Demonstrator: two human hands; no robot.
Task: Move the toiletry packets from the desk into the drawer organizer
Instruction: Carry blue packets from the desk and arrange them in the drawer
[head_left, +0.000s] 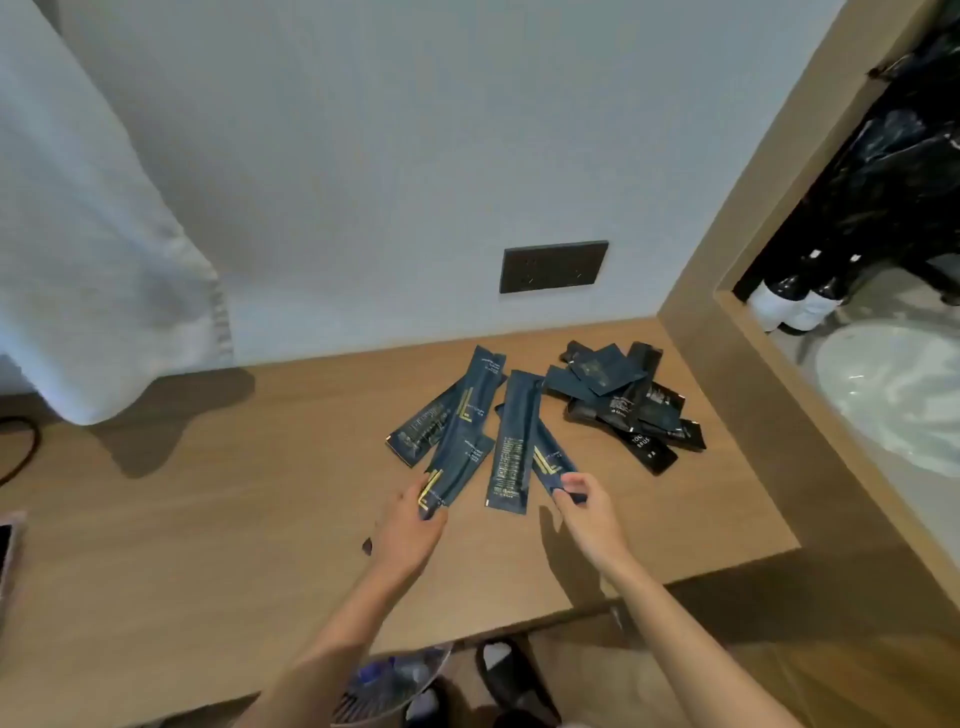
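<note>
Pinching the near end of a long blue packet (457, 467), the left hand (410, 525) has thumb and fingers curled onto it, below and a little left of the dark socket plate (553, 266) on the wall. The right hand (589, 512) grips a second blue packet (548, 460) the same way, straight below the socket plate, fingertips closed on its near tip. Between those two, under the plate, a third blue packet (511, 441) lies flat on the wooden bench (208, 519), overlapping the one in the right hand. Two more blue packets (441, 415) fan out down-left of the plate, crossing each other. Down-right of the plate sits a loose pile of black packets (628, 405), touching and overlapping. Far left of the plate, a white cloth (93, 234) hangs by the wall. Every packet is on the bench top.
</note>
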